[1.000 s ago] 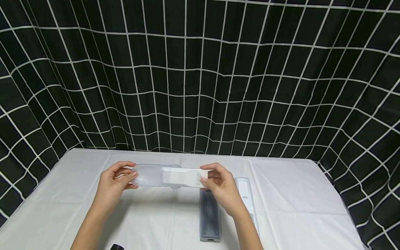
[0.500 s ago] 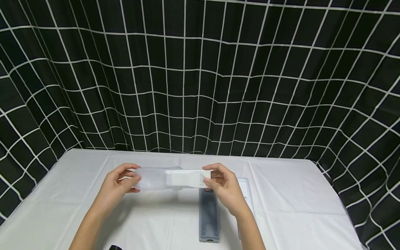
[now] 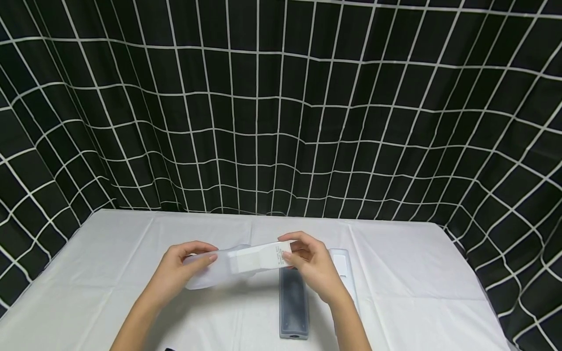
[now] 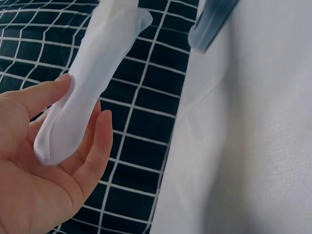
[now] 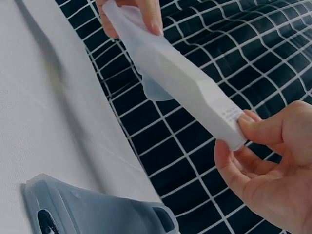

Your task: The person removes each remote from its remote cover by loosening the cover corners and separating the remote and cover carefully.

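Fingers of the right hand (image 3: 313,265) pinch the bare end of a white remote (image 3: 259,258), thumb and fingertips curled round its tip, just right of centre in the lower half of the head view. The left hand (image 3: 177,270) grips the other end through a translucent silicone sleeve (image 3: 206,270), fingers bent over the soft cover. The remote hangs above the table, tilted, its sleeved end lower to the left. Below the right hand a dark remote (image 3: 293,302) lies on the white tablecloth (image 3: 417,292), a white one (image 3: 342,268) just beside it. Black grid-pattern curtain (image 3: 281,107) fills the upper frame.
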`<state>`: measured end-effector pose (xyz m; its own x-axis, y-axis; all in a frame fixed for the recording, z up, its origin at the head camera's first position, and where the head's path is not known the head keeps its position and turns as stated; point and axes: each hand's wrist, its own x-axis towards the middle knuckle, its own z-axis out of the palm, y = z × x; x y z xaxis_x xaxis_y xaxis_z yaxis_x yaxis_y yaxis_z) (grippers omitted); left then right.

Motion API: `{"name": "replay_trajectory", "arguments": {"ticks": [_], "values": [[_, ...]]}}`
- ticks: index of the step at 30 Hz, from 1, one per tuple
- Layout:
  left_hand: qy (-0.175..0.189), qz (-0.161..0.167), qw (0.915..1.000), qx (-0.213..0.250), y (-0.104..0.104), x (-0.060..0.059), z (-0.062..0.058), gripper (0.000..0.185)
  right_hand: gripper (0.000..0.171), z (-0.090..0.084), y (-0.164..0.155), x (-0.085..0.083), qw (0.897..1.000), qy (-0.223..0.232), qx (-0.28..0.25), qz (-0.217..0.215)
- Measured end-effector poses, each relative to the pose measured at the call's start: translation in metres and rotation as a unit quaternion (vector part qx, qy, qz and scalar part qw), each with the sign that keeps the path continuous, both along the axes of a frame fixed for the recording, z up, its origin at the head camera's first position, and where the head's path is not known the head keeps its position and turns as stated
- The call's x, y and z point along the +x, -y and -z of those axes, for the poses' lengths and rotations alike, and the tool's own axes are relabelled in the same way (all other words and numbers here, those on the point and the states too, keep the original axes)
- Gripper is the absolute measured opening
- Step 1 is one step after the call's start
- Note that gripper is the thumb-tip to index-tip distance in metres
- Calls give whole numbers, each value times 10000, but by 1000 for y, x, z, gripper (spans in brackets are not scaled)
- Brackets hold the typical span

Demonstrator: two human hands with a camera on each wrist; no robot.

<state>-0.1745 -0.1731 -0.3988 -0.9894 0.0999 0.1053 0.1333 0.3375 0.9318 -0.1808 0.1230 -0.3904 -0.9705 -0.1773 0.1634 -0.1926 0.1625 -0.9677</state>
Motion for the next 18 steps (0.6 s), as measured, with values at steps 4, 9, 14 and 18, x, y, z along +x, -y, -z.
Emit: {"name": "replay_trajectory", "arguments": {"ticks": [4, 9, 14, 18], "values": [[-12, 64, 10000, -68, -3, 1, 0, 22, 30, 0, 1, -1, 9999, 3, 117, -74], [39, 64, 10000, -32, -5, 1, -1, 21, 30, 1, 1, -1, 9998, 11, 169, -130], [77, 46, 9998, 160, -7, 2, -2, 20, 30, 2, 2, -1, 9998, 52, 163, -121], [-8, 24, 9996, 288, -7, 2, -2, 19, 31, 2, 3, -1, 9998, 65, 148, -127]]}}
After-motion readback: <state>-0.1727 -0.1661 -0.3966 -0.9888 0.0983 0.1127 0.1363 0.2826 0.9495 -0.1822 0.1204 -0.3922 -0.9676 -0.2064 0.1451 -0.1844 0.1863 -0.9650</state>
